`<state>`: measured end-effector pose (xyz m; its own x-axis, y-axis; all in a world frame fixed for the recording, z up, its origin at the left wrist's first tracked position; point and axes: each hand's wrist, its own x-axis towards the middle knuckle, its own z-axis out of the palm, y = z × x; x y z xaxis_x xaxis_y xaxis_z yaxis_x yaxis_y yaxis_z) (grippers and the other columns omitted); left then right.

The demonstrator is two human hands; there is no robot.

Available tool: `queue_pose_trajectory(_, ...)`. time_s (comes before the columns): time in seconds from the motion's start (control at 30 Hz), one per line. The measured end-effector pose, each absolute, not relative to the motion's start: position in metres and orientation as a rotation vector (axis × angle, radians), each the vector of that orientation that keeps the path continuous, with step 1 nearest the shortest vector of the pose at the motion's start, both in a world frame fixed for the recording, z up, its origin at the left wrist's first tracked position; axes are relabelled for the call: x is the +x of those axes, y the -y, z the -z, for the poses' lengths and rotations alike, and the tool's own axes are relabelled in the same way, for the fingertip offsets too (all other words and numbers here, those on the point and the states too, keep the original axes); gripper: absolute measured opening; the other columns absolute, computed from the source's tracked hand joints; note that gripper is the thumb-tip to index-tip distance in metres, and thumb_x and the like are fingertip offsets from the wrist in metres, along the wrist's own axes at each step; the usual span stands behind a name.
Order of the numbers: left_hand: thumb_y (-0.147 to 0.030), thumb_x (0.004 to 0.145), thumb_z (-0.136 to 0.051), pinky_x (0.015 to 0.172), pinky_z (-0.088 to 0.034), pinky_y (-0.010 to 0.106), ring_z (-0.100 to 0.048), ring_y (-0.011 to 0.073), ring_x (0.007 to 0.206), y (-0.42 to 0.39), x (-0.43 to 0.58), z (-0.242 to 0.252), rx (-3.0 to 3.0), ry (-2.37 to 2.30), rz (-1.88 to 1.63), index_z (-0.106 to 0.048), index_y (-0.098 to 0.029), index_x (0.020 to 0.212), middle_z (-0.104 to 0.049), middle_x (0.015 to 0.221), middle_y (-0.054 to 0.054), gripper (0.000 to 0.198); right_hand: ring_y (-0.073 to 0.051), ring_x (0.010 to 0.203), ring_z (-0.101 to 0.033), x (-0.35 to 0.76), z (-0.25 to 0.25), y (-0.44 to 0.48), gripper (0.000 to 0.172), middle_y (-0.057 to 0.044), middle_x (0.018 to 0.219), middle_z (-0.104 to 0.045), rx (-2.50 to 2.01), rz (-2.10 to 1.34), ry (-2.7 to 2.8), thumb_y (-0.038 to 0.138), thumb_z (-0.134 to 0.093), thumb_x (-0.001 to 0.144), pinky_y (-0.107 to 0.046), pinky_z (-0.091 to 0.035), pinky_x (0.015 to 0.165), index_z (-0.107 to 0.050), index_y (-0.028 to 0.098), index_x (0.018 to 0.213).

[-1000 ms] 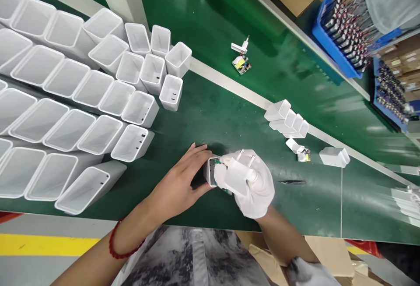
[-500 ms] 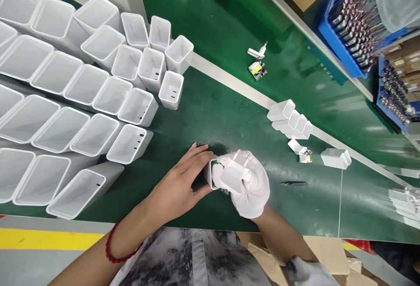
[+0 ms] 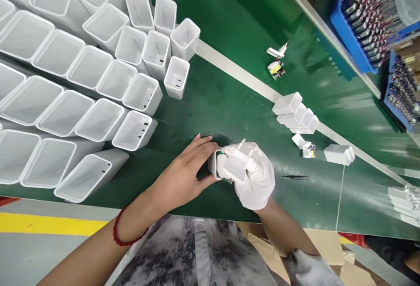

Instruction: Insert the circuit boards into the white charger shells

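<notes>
My bare left hand (image 3: 183,174) is wrapped round a white plastic charger housing (image 3: 213,164) close to the table's near edge. In my white-gloved right hand (image 3: 257,185) is a white plug cap (image 3: 236,164), its two metal pins pointing up and away. A green circuit board (image 3: 227,181) shows in slivers at the housing's mouth, under the gloved fingers. How far the board sits inside the housing is hidden. Both hands meet at the housing's open end.
Rows of open white housings (image 3: 88,69) stand on the left. Beyond my hands are a small stack of housings (image 3: 288,105), loose circuit boards with plug caps (image 3: 276,69), another housing (image 3: 337,154) and black tweezers (image 3: 295,177). Blue trays of parts (image 3: 349,36) stand at the upper right.
The view has shifted slightly, so the rows of housings sit higher in the picture. My hands keep the same hold on the housing and plug cap.
</notes>
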<state>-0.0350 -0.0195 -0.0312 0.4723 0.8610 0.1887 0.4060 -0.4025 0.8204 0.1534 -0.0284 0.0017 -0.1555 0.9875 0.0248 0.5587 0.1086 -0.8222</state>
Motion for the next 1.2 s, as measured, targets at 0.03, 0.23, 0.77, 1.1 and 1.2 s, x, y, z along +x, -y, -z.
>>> queue_pose_trajectory(0.03, -0.025, 0.089, -0.066, 0.121, -0.035, 0.048, -0.051, 0.0244, 0.134, 0.02, -0.035, 0.031, 2.001, -1.044, -0.807, -0.044, -0.018, 0.132, -0.063, 0.13, 0.009, 0.049, -0.026, 0.088, -0.067, 0.151, -0.006, 0.026, 0.031, -0.009, 0.097, -0.067, -1.466, -0.767, 1.873, 0.047, -0.044, 0.099, -0.041, -0.055, 0.071, -0.063, 0.028, 0.113)
queue_pose_trajectory(0.23, -0.026, 0.09, -0.064, 0.12, -0.036, 0.051, -0.051, 0.0262, 0.134, 0.019, -0.034, 0.034, 2.017, -1.029, -0.833, -0.046, -0.019, 0.133, -0.064, 0.131, 0.01, 0.047, -0.022, 0.09, -0.063, 0.138, -0.01, 0.017, 0.028, -0.006, 0.099, -0.067, -1.396, -0.304, 2.12, 0.018, -0.058, 0.09, -0.037, -0.053, 0.079, -0.061, 0.027, 0.116)
queue_pose_trajectory(0.77, -0.019, 0.085, -0.069, 0.108, -0.05, 0.031, -0.06, 0.0237, 0.125, 0.03, -0.02, 0.013, 1.942, -1.091, -1.117, -0.049, -0.016, 0.133, -0.064, 0.132, 0.011, 0.052, -0.023, 0.097, -0.067, 0.132, -0.003, 0.048, 0.056, -0.005, 0.132, -0.063, -1.403, -1.643, 0.867, 0.049, -0.066, 0.087, -0.037, -0.057, 0.082, -0.053, 0.03, 0.138)
queue_pose_trajectory(1.1, -0.019, 0.084, -0.07, 0.098, -0.058, 0.032, -0.063, 0.0265, 0.121, 0.033, -0.011, 0.019, 1.94, -1.189, -1.099, -0.051, -0.019, 0.134, -0.063, 0.134, 0.011, 0.054, -0.017, 0.073, -0.065, 0.125, 0.006, 0.05, 0.029, -0.002, 0.092, -0.072, -1.249, -1.631, 0.61, 0.04, -0.062, 0.093, -0.033, -0.056, 0.069, -0.068, 0.026, 0.117)
queue_pose_trajectory(1.2, -0.018, 0.084, -0.069, 0.1, -0.057, 0.033, -0.064, 0.0263, 0.12, 0.031, -0.01, 0.018, 1.97, -1.172, -1.099, -0.05, -0.019, 0.135, -0.063, 0.135, 0.011, 0.055, -0.017, 0.07, -0.066, 0.129, -0.001, 0.047, 0.032, -0.002, 0.088, -0.072, -1.28, -1.627, 0.685, 0.043, -0.061, 0.093, -0.033, -0.057, 0.069, -0.068, 0.026, 0.12)
